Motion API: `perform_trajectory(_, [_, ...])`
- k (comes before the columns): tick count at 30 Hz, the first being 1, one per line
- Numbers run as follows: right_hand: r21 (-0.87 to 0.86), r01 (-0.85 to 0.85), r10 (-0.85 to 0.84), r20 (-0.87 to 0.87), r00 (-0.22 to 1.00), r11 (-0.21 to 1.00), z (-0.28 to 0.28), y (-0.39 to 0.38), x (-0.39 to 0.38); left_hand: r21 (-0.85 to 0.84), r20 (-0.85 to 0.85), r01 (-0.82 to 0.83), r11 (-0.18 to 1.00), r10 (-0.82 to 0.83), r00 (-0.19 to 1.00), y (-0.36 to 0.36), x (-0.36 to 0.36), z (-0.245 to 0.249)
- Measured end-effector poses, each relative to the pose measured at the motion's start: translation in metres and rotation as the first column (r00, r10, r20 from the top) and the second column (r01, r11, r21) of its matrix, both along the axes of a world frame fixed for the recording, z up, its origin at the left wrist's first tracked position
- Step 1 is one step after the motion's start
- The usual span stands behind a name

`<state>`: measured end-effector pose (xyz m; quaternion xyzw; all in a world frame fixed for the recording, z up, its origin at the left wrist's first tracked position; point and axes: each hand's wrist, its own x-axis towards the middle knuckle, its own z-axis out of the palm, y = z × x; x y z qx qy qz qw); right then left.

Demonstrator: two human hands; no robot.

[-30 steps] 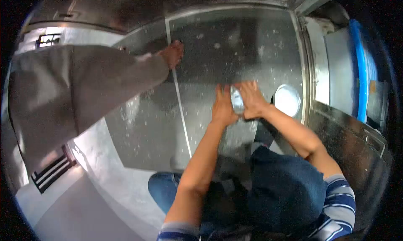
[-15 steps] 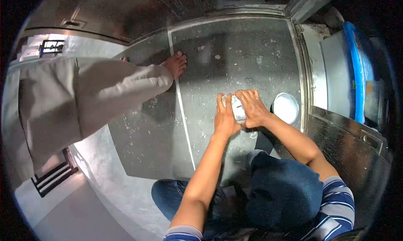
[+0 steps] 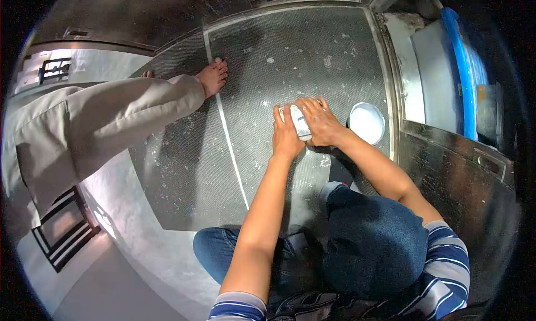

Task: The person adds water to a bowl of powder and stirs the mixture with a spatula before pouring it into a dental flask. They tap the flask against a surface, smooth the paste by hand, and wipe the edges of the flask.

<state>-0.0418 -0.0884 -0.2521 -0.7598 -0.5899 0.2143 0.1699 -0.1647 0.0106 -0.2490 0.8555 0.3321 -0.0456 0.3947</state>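
Observation:
Both hands close around a white and silver can-like container point(image 3: 301, 121) over the dark textured floor sheet point(image 3: 268, 58). My left hand point(image 3: 286, 134) grips its left side, and my right hand point(image 3: 320, 123) wraps over its right side and top. Its exact kind is partly hidden by the fingers. Just right of my right hand stands a round white tub point(image 3: 367, 123), dark on its outer side, with a white surface inside.
Another person's trousered leg point(image 3: 128, 111) and bare foot point(image 3: 212, 78) are at the left, on the sheet. A dark wooden panel point(image 3: 446, 176) stands at the right, near a blue-edged board point(image 3: 463, 75). White flecks dot the sheet; a pale strip point(image 3: 226, 128) crosses it.
The whole view has shifted slightly, so the floor things appear higher and further left. Both hands keep the same hold on the container.

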Motion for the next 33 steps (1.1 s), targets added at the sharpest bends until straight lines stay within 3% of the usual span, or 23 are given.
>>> perform_trajectory(1, [-0.002,0.008,-0.008,0.000,1.000,1.000,0.009,-0.008,0.002,-0.002,0.000,0.008,1.000,-0.008,1.000,-0.002,0.001,0.001])
perform_trajectory(3, [-0.033,0.138,-0.138,0.009,0.990,0.990,0.047,-0.031,0.008,0.219,-0.196,0.082,0.972,-0.039,0.980,-0.012,0.000,0.014])
perform_trajectory(5, [0.062,0.276,-0.278,0.039,0.960,0.959,0.068,-0.073,0.022,0.250,-0.228,0.122,0.961,-0.064,0.972,-0.024,0.004,0.046])
perform_trajectory(7, [0.155,0.467,-0.466,-0.048,0.884,0.870,0.065,-0.124,0.036,0.271,0.202,0.031,0.962,-0.088,0.975,-0.039,0.006,0.053])
perform_trajectory(8, [0.133,0.542,-0.537,-0.073,0.840,0.830,0.067,-0.143,0.039,0.069,0.379,0.007,0.998,-0.033,0.925,-0.051,0.008,0.047])
perform_trajectory(9, [0.107,0.613,-0.605,-0.099,0.790,0.783,0.069,-0.159,0.040,0.012,0.458,0.001,1.000,-0.006,0.889,-0.068,0.014,0.033])
perform_trajectory(10, [0.025,0.659,-0.655,-0.079,0.751,0.752,0.064,-0.169,0.038,-0.256,0.381,0.023,0.966,0.079,0.921,-0.078,0.024,0.029])
perform_trajectory(11, [0.023,0.658,-0.655,-0.073,0.752,0.753,0.050,-0.174,0.038,-0.508,0.283,0.027,0.861,0.137,0.949,-0.087,0.034,0.026])
perform_trajectory(12, [-0.012,0.673,-0.666,-0.161,0.728,0.739,0.031,-0.179,0.037,-0.515,0.283,0.030,0.856,0.138,0.949,-0.105,0.044,0.008])
perform_trajectory(13, [-0.049,0.686,-0.674,-0.247,0.696,0.726,0.016,-0.184,0.034,-0.697,0.329,0.017,0.717,0.298,0.896,-0.125,0.052,-0.022])
perform_trajectory(14, [-0.037,0.734,-0.705,-0.312,0.637,0.678,0.012,-0.178,0.029,-0.837,0.333,0.035,0.545,0.459,0.823,-0.128,0.059,-0.022])
perform_trajectory(15, [-0.034,0.731,-0.702,-0.312,0.640,0.681,0.010,-0.174,0.031,-0.836,0.336,0.034,0.547,0.462,0.821,-0.125,0.060,-0.023])
perform_trajectory(17, [0.121,0.710,-0.642,-0.343,0.685,0.693,0.010,-0.168,0.027,-0.964,0.028,-0.107,0.245,0.493,0.870,-0.117,0.049,-0.020])
perform_trajectory(18, [0.182,0.689,-0.605,-0.360,0.710,0.701,0.023,-0.161,0.024,-0.983,0.026,-0.075,0.167,0.533,0.846,-0.115,0.042,-0.017])
perform_trajectory(19, [0.180,0.689,-0.602,-0.366,0.710,0.702,0.033,-0.154,0.024,-0.982,0.023,-0.081,0.170,0.535,0.844,-0.114,0.034,-0.012])
perform_trajectory(21, [0.344,0.545,-0.442,-0.334,0.832,0.765,0.049,-0.142,0.018,-0.994,-0.023,-0.084,0.068,0.627,0.779,-0.114,0.014,0.015])
perform_trajectory(22, [0.379,0.527,-0.397,-0.371,0.840,0.761,0.052,-0.132,0.012,-0.987,0.015,-0.092,0.132,0.643,0.765,-0.114,0.004,0.019])
perform_trajectory(25, [0.431,0.458,-0.293,-0.396,0.870,0.777,0.064,-0.105,0.003,-0.988,0.071,-0.045,0.145,0.701,0.710,-0.115,-0.020,0.024])
perform_trajectory(28, [0.550,0.424,-0.190,-0.432,0.882,0.720,0.069,-0.079,-0.008,-0.971,0.025,-0.171,0.165,0.786,0.617,-0.115,-0.021,0.035])
perform_trajectory(30, [0.537,0.444,-0.232,-0.417,0.879,0.717,0.059,-0.070,-0.016,-0.969,0.042,-0.189,0.159,0.860,0.509,-0.111,-0.009,0.056])
perform_trajectory(33, [0.542,0.440,-0.263,-0.374,0.889,0.716,0.053,-0.056,-0.014,-0.963,0.094,-0.174,0.207,0.859,0.502,-0.110,-0.008,0.049])
